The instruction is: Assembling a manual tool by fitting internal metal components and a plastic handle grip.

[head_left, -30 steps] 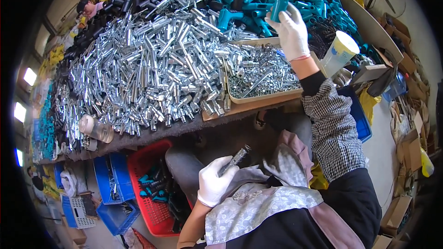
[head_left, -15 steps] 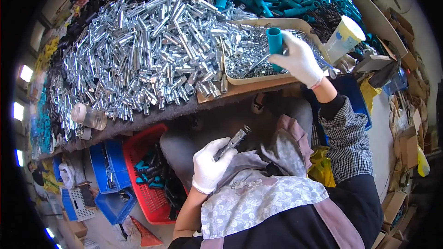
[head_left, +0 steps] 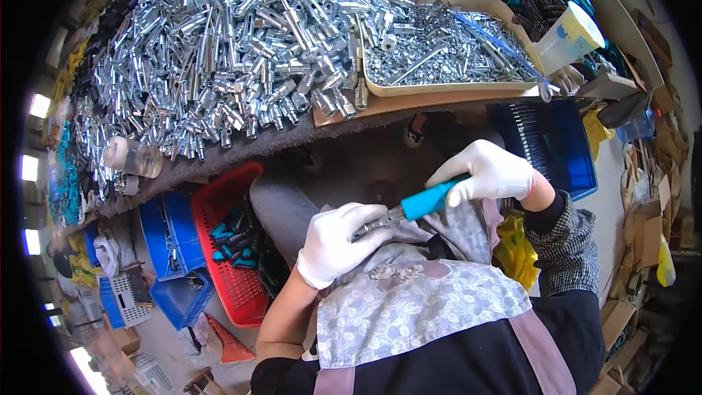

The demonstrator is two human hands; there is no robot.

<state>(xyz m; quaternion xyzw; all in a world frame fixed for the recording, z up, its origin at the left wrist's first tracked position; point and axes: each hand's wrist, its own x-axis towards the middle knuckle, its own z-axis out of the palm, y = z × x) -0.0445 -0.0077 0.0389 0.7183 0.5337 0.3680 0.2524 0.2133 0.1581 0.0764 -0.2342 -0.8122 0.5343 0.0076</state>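
Note:
Over my lap, my left hand point(head_left: 338, 243), in a white glove, is closed round a slim metal fitting point(head_left: 373, 227). My right hand point(head_left: 488, 174), gloved too, grips a teal plastic sleeve point(head_left: 423, 202) by its far right end. The sleeve lies tilted, its lower left end at the tip of the fitting. Whether the tip has gone inside the sleeve is hard to see. A spring showed on that tip earlier; now it is mostly hidden.
A heap of shiny metal fittings point(head_left: 212, 66) covers the bench. Beside it stand a shallow tray point(head_left: 439, 90) of small metal parts and a paper cup point(head_left: 569, 38). A clear jar point(head_left: 133, 157) rests at the bench edge. Below are a red basket point(head_left: 241, 296) and blue bins point(head_left: 172, 249).
My right hand has come down from above the tray to my lap with the teal sleeve. The sleeve now meets the metal fitting in my left hand. The view has shifted slightly.

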